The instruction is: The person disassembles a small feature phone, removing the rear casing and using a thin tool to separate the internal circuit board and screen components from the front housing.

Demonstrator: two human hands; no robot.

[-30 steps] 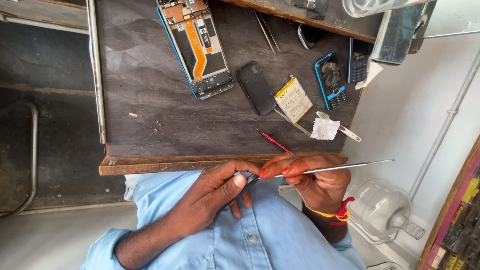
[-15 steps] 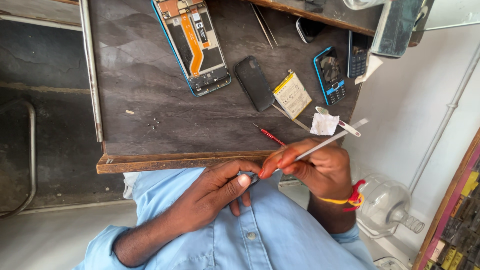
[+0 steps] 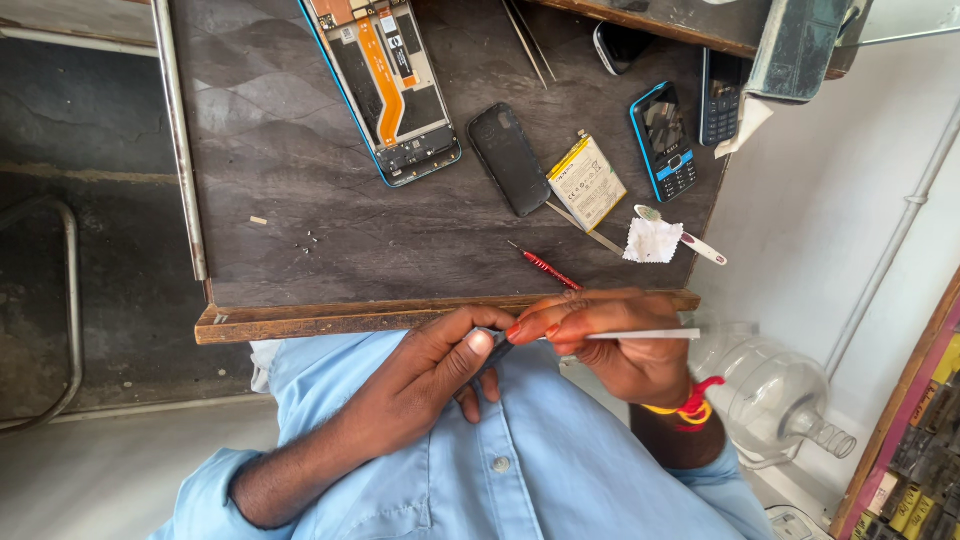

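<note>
Wood: the dark table (image 3: 300,260) has a worn plank edge, and both hands meet just below it, over a blue shirt (image 3: 520,470).
Left hand (image 3: 425,385): fingers pinched on a small dark part (image 3: 492,350); what the part is cannot be made out.
Right hand (image 3: 620,345): clamped on metal tweezers (image 3: 640,334), whose tip meets the small part between the two hands.
On the table: an opened phone (image 3: 390,85) with an orange strip, a black back cover (image 3: 508,158), a battery (image 3: 587,183), a blue keypad phone (image 3: 662,140), a red screwdriver (image 3: 545,266) and a white tissue (image 3: 651,241).
</note>
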